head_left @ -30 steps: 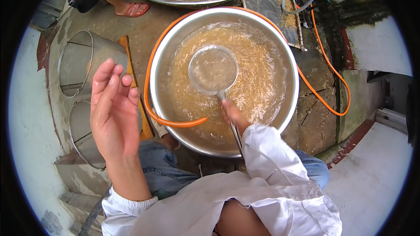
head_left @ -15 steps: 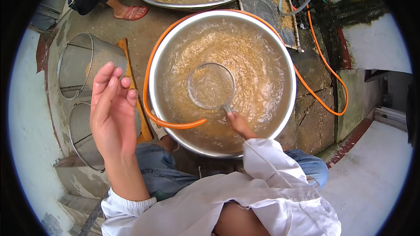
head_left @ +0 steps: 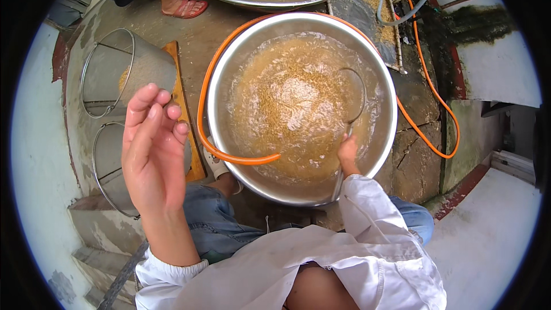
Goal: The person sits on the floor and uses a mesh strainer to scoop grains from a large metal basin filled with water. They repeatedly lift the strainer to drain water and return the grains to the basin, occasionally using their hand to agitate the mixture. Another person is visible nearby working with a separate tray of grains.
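Observation:
A long-handled round skimmer [head_left: 364,93] is in the grip of my right hand [head_left: 348,152], its hoop tilted and partly under water at the right side of a large steel basin [head_left: 275,196]. Cloudy water and floating tan grain [head_left: 281,103] swirl in that basin; the skimmer's mesh is mostly hidden below the surface. Off the basin's left side, my left hand [head_left: 154,149] is raised palm inward, fingers loosely bent and apart, holding nothing. An orange hose [head_left: 247,161] curves around the basin's left rim, its end lying over the water.
Two mesh buckets [head_left: 103,74] lie on their sides at left, beside a wooden board [head_left: 182,100]. A second basin [head_left: 270,4] of murky water stands at the far side, near another person's sandalled foot [head_left: 186,8]. A grey hose [head_left: 422,6] hangs at the far right.
My right hand has moved the skimmer rightward, and its hoop has tipped and sunk partly into the water. My left hand stays raised. The other person's arm has left the view.

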A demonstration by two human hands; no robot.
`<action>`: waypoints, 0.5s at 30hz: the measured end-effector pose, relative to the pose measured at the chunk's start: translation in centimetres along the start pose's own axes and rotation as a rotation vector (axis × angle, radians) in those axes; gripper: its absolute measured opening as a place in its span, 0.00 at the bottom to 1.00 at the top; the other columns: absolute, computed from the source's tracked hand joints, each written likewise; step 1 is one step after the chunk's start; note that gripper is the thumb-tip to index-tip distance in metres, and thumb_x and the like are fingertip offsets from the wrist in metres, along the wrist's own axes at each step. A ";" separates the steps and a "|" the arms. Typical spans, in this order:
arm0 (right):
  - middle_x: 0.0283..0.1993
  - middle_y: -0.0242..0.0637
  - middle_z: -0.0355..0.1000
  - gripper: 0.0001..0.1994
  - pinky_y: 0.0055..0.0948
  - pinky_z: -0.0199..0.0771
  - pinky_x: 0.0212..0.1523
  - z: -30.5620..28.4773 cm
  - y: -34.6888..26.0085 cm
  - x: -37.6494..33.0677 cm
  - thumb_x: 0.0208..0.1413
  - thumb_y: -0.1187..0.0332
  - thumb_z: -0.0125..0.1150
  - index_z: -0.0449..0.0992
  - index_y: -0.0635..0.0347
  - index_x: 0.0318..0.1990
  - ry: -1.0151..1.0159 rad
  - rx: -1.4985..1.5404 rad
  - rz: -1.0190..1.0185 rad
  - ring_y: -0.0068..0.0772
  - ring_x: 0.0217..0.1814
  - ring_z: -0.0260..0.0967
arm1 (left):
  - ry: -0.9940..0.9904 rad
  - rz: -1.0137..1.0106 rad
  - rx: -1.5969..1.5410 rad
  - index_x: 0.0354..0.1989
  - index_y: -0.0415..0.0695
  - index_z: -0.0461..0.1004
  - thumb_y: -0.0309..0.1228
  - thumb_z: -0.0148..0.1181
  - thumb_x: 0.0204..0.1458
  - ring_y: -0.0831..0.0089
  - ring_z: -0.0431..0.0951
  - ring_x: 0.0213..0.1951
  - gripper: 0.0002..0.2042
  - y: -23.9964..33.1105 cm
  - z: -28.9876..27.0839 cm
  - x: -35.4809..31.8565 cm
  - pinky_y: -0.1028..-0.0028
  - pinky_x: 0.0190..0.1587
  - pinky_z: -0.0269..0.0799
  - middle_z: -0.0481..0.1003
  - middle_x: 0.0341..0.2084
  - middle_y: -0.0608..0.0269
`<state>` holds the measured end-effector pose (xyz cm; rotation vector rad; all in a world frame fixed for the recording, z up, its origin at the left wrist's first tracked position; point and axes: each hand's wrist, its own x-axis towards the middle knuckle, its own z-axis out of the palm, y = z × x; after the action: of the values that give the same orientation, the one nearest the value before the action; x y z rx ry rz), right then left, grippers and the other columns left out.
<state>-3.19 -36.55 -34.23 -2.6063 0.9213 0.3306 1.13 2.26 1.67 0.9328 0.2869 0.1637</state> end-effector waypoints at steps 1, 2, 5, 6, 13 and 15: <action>0.33 0.62 0.71 0.15 0.54 0.64 0.41 1.7 -0.7 -0.6 0.60 0.58 0.45 0.59 0.61 0.44 -0.041 0.034 -0.014 0.66 0.38 0.68 | -0.018 0.000 -0.002 0.50 0.40 0.66 0.23 0.47 0.56 0.77 0.69 0.39 0.13 0.2 -0.2 0.0 0.78 0.40 0.67 0.68 0.41 0.62; 0.30 0.59 0.71 0.15 0.51 0.67 0.35 4.1 -0.3 -0.7 0.61 0.57 0.44 0.60 0.61 0.42 -0.059 0.126 -0.087 0.62 0.33 0.69 | -0.039 -0.009 -0.008 0.50 0.40 0.65 0.24 0.47 0.56 0.77 0.69 0.40 0.13 0.2 -0.4 0.0 0.79 0.40 0.67 0.68 0.41 0.62; 0.21 0.40 0.65 0.15 0.34 0.64 0.15 5.4 -4.2 -3.1 0.62 0.54 0.44 0.61 0.59 0.36 -0.593 0.597 0.196 0.36 0.18 0.64 | -0.053 -0.012 -0.004 0.51 0.40 0.65 0.24 0.47 0.57 0.77 0.69 0.40 0.13 0.3 -0.9 -0.2 0.79 0.41 0.67 0.67 0.42 0.62; 0.20 0.36 0.62 0.16 0.30 0.60 0.13 5.6 -5.7 -4.0 0.62 0.53 0.43 0.61 0.57 0.35 -0.699 0.708 0.206 0.30 0.16 0.60 | -0.052 -0.007 0.000 0.50 0.40 0.65 0.24 0.47 0.57 0.77 0.69 0.40 0.13 0.5 -1.0 -0.2 0.79 0.41 0.67 0.67 0.42 0.62; 0.18 0.24 0.53 0.14 0.17 0.47 0.09 3.8 -11.6 -7.3 0.63 0.52 0.41 0.60 0.53 0.34 -1.176 1.074 0.300 0.15 0.13 0.45 | 0.038 -0.005 -0.003 0.47 0.39 0.68 0.23 0.49 0.55 0.76 0.70 0.37 0.11 0.4 -1.3 0.4 0.77 0.38 0.67 0.71 0.38 0.62; 0.18 0.24 0.53 0.14 0.16 0.47 0.10 2.1 -12.3 -8.0 0.63 0.52 0.41 0.60 0.53 0.34 -1.175 1.066 0.264 0.15 0.13 0.46 | 0.046 0.002 0.000 0.47 0.39 0.68 0.24 0.50 0.55 0.76 0.71 0.37 0.11 0.5 -1.8 0.7 0.78 0.38 0.68 0.71 0.38 0.62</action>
<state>-1.59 -22.31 -30.35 -1.0040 0.6569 0.9535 1.20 4.05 0.94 0.9301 0.3285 0.1874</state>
